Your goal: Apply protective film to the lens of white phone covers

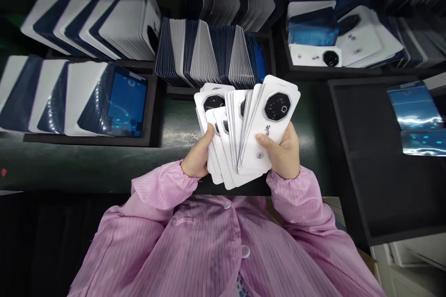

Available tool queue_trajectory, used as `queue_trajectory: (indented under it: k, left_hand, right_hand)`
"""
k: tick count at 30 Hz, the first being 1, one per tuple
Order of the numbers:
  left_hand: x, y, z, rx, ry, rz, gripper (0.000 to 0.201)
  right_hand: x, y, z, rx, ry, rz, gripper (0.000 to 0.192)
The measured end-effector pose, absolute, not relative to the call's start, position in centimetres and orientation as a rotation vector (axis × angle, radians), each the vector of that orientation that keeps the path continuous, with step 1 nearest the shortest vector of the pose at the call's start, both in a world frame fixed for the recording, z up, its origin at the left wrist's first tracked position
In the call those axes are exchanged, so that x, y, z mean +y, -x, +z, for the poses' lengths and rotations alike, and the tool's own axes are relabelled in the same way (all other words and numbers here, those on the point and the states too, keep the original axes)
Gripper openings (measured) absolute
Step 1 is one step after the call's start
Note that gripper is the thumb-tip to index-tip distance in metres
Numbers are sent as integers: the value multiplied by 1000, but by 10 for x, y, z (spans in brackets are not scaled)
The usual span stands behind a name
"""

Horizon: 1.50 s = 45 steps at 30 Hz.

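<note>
A fanned stack of white phone back covers [251, 148] is held up between both hands, in front of my chest. Each cover that shows its face has a black octagonal camera area, and the frontmost one carries dark print below it. My left hand [199, 153] grips the stack's left side, thumb on the front. On the right side, my right hand [284, 151] is closed round the covers, its thumb pressed on the frontmost one. The fingers behind the stack are mostly hidden.
Black trays with upright white and dark blue covers stand at left [150, 116] and back centre [270, 55]. More white covers [360, 37] lean in a tray at back right. A large black tray [390, 181] on the right holds blue film-covered pieces [414, 106]. The tabletop [177, 123] is dark green.
</note>
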<state>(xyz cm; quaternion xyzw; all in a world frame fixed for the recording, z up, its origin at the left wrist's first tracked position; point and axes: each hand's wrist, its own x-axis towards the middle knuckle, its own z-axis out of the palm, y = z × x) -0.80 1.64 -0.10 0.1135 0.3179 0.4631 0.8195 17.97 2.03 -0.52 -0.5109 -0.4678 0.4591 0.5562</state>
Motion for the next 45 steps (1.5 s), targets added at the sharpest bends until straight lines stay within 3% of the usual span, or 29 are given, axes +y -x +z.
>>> queue_trajectory:
  k: [9,25,45]
  left_hand:
    - [17,9,2,779,-220,954,39]
    - [9,6,2,731,-241,762,44]
    - [12,5,1,794,-259,898,48]
  right_hand:
    - [22,-177,-5,-1072,1231,1120,54]
    - [23,-179,-2,-1013,1241,973,49]
    - [21,-186,-1,-1064,1272,993,57]
